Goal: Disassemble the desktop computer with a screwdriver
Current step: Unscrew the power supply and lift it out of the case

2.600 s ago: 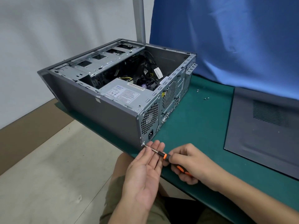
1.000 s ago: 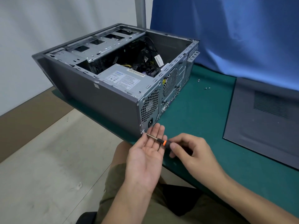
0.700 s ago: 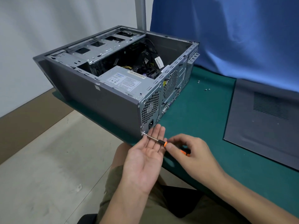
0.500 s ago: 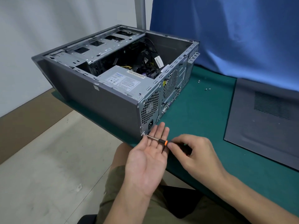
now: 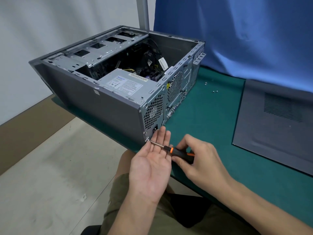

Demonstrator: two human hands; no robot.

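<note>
Two grips work at the rear corner of the open computer case on the green tabletop.
Your left grip lies palm up, fingers straight, under the shaft of the screwdriver, whose tip meets the case's lower rear corner. Your right grip is curled round the black-and-orange handle. Farther right, loose screws and a grey side panel lie on the tabletop.

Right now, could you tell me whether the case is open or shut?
Open: the case lies with its top side uncovered, and the power supply shows inside.
</note>
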